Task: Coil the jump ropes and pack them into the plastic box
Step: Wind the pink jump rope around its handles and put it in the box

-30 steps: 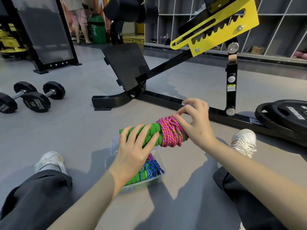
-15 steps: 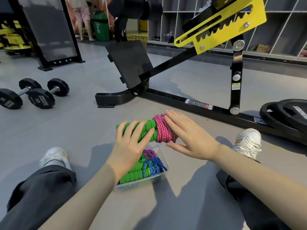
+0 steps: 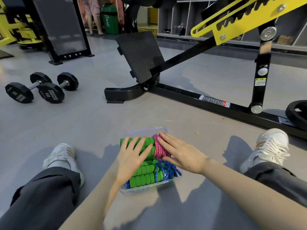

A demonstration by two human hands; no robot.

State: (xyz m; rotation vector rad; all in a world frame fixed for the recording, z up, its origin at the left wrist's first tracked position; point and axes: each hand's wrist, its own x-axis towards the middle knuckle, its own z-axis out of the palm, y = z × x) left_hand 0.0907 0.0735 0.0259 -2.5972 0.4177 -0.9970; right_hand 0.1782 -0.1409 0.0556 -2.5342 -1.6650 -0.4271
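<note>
The pink jump rope (image 3: 159,147), wound around its green foam handles (image 3: 146,141), lies in the far half of the clear plastic box (image 3: 146,186). The box sits on the grey floor (image 3: 99,123) between the person's outstretched legs. A second rope, blue cord (image 3: 167,170) on green handles, fills the near half of the box.

The left hand (image 3: 131,161) rests flat on the green handles, fingers spread, not gripping. The right hand (image 3: 181,155) lies flat over the pink windings, fingers extended, likewise unclenched. The two hands sit side by side, close but not touching.

White sneakers (image 3: 272,146) flank the box on either side. Beyond it stands a black and yellow bench frame (image 3: 199,95). Two dumbbells (image 3: 43,87) lie on the floor to the left. A weight plate (image 3: 297,113) shows at the right edge.
</note>
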